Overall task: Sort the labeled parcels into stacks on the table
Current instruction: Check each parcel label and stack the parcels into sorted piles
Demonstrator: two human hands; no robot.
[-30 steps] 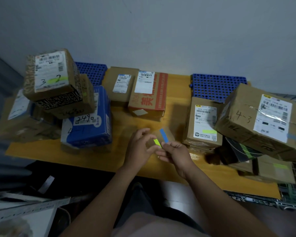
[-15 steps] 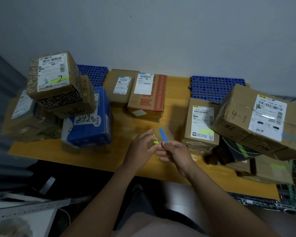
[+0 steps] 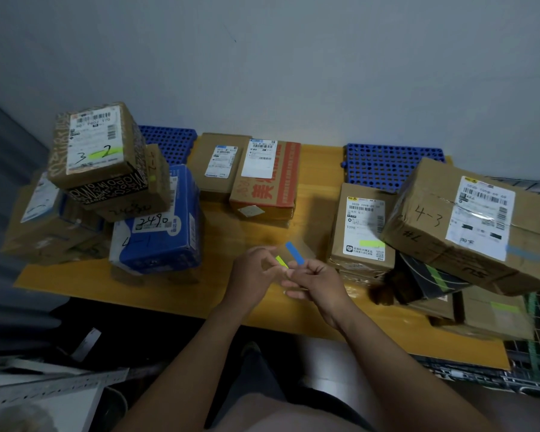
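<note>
left fingers (image 3: 271, 267) pinch the yellow strip (image 3: 282, 261), right fingers (image 3: 309, 271) pinch the blue strip (image 3: 294, 252), mid-frame over the desk (image 3: 106, 283) front. Risk: a strip curls and sticks to skin or to the other strip. Parcels sit in piles left and right, with two flat ones at centre back. The 3-2 box (image 3: 97, 145) upper left and the 4-3 box (image 3: 468, 226) right sit tilted; a bump could tip either.

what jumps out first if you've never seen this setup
Centre front, the left hand and right hand meet over the table, pinching a yellow-green strip and a blue strip between them. At left a box marked 3-2 tops a stack; at right a box marked 4-3 sits tilted on other parcels.
</note>
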